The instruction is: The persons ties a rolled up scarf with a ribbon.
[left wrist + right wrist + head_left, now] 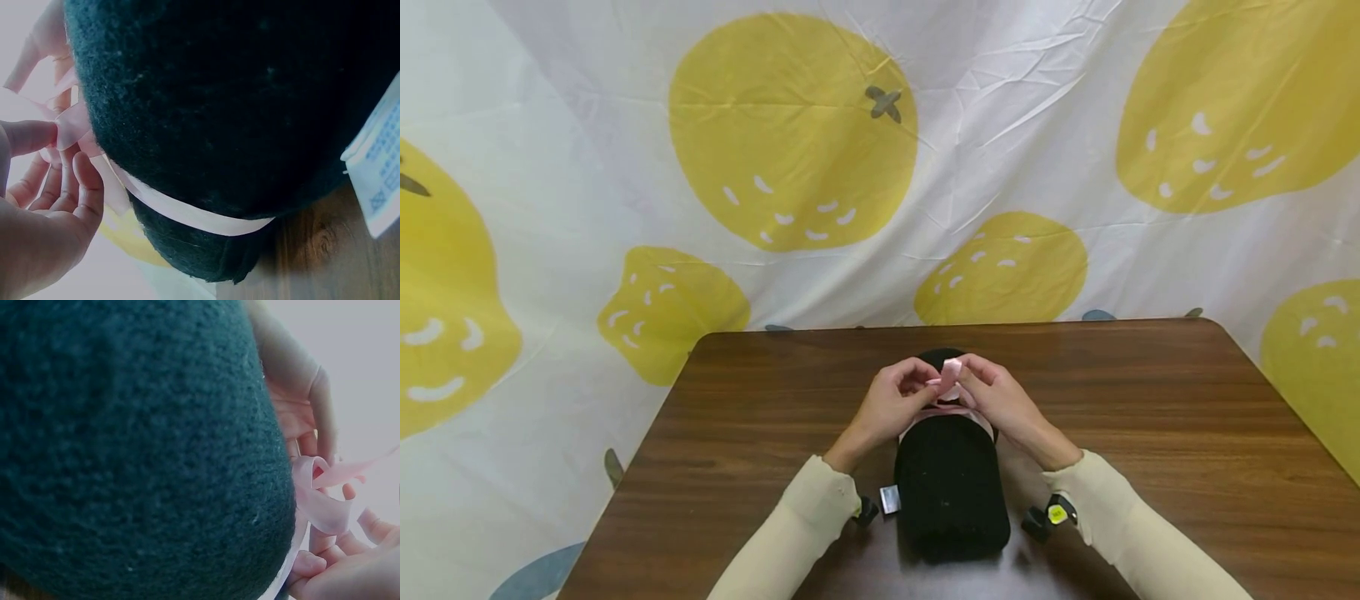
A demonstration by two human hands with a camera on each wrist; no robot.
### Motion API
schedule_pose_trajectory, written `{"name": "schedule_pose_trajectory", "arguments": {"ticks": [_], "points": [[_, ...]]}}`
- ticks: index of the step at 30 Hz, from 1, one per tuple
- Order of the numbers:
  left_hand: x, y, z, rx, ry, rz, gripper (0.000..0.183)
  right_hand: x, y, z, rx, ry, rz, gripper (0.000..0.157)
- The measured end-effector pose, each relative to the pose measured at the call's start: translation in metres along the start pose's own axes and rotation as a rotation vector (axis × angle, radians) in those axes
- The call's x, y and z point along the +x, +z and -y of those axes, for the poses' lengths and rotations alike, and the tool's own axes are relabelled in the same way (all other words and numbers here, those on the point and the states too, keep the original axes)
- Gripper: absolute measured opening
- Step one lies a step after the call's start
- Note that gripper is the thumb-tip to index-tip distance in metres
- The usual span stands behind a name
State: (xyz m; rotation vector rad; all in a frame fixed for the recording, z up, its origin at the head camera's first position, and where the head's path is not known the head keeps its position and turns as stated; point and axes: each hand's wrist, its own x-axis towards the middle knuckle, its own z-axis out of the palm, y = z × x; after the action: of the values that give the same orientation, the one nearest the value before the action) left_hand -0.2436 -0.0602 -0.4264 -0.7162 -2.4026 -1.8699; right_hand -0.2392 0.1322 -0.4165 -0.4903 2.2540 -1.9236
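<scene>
A black fuzzy cushion-like object [953, 496] lies on the table, with a pink satin ribbon [951, 377] wrapped round its middle. Both hands meet over the ribbon at the far side. My left hand [891, 402] pinches the ribbon between thumb and index finger; in the left wrist view the other fingers of that hand [59, 228] are loosely bent. From the right, my right hand [1006, 407] pinches the ribbon as well. The right wrist view shows a ribbon loop [328, 512] between the hands. Whether a knot lies beneath is hidden.
A white printed tag [889, 499] sticks out from the left side of the black object. Underneath is a brown wood-grain table [760, 433]. Behind its far edge hangs a white cloth [1000, 158] with yellow fruit prints. Dark camera mounts sit below both wrists.
</scene>
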Motion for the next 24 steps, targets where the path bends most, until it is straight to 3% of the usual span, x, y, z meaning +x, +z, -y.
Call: {"name": "schedule_pose_trajectory", "arguments": {"ticks": [8,17,24], "points": [[0.0010,-0.0009,-0.0017,0.018,0.008,-0.002,0.015,-0.0002,-0.0002,0.0004,0.075,-0.072,-0.020,0.035],[0.0010,-0.0010,-0.0031,0.085,0.010,-0.019,0.017,-0.0001,-0.0036,0.0011,-0.085,-0.176,-0.113,0.024],[0.0009,-0.0018,-0.0013,0.074,-0.001,0.002,0.019,-0.0001,-0.0026,0.0033,-0.050,-0.280,-0.128,0.017]]}}
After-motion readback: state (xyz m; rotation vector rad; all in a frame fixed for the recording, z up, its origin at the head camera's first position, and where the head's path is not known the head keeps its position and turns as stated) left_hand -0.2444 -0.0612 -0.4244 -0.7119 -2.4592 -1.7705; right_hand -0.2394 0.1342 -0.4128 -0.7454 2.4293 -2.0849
